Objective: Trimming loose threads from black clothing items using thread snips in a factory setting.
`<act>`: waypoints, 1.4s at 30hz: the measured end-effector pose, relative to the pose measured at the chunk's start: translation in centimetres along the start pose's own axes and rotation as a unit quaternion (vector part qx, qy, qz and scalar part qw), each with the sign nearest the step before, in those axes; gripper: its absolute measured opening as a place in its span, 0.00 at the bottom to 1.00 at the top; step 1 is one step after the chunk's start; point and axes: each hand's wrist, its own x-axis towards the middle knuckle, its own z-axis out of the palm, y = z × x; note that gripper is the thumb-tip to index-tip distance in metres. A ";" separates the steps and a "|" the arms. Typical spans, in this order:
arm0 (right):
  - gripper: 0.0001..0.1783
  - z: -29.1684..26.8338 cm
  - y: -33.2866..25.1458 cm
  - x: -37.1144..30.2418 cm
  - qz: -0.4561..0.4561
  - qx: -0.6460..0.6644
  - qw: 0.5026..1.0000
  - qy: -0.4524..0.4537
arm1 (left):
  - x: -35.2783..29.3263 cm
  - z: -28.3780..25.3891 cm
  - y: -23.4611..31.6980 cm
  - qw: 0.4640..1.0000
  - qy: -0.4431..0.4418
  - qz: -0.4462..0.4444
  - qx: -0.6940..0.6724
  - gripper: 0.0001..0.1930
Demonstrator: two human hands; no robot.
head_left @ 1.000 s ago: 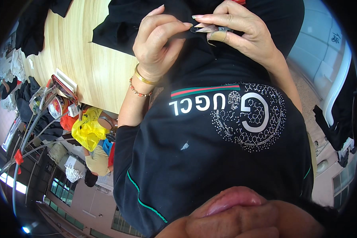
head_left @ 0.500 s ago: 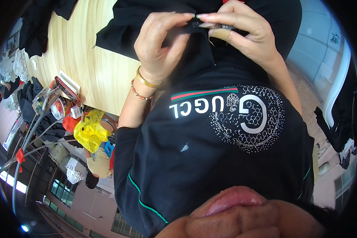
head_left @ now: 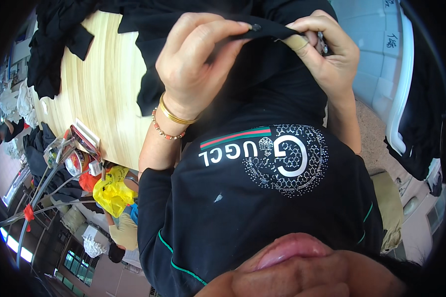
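Note:
Between my two hands a strip of black cloth is stretched, part of a larger black garment lying over my lap. My left hand pinches one end between thumb and fingers; a small dark piece sits at its fingertips, too small to name. The other end is pinched by my right hand. A small shiny metal object is tucked in the curled fingers of that hand, its kind mostly hidden. A tan wrap is around the right thumb.
A pale wooden table is on the left, with more black cloth at its far edge. Beside it are a yellow plastic bag and metal rods. A light blue bin stands at the right. A person is behind the bag.
My hands have moved apart, drawing the cloth edge out between them. The right hand shifted slightly right and down. The black cloth over the table has moved too.

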 end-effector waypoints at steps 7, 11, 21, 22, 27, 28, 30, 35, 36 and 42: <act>0.19 -1.2 0.0 -0.5 0.071 0.045 0.991 -0.108 | -1.3 1.0 -0.6 1.000 0.010 0.011 -0.012 0.16; 0.27 -0.7 0.6 -0.9 0.146 0.148 0.975 -0.085 | -2.2 1.2 -0.9 0.998 0.040 0.004 -0.049 0.16; 0.19 -0.6 -1.9 1.5 0.081 0.092 0.982 -0.141 | -2.6 0.5 -0.3 0.999 0.011 0.011 -0.052 0.16; 0.19 -0.5 -1.9 1.4 0.081 0.092 0.982 -0.141 | -2.6 0.5 -0.3 0.999 0.011 0.011 -0.052 0.16; 0.18 -0.3 -2.2 1.5 0.101 0.104 0.979 -0.142 | -2.7 0.4 -0.6 0.998 0.003 0.042 -0.041 0.16; 0.18 -0.4 -1.5 1.2 0.102 0.103 0.979 -0.142 | -2.7 0.4 -0.6 0.998 0.003 0.042 -0.042 0.16; 0.20 -0.6 0.6 0.6 -0.034 0.041 0.978 -0.204 | -2.6 0.5 -0.5 0.998 0.003 0.046 -0.039 0.15; 0.18 -0.3 0.3 0.8 -0.032 0.049 0.981 -0.187 | -2.6 0.7 -0.7 0.998 0.006 0.058 -0.026 0.13; 0.19 -0.3 0.4 0.7 -0.035 0.046 0.982 -0.182 | -2.5 0.7 -0.7 0.998 0.008 0.061 -0.025 0.13; 0.16 -0.4 -2.0 1.6 0.084 0.077 0.980 -0.163 | -2.7 0.7 -0.7 0.998 0.009 0.066 -0.008 0.12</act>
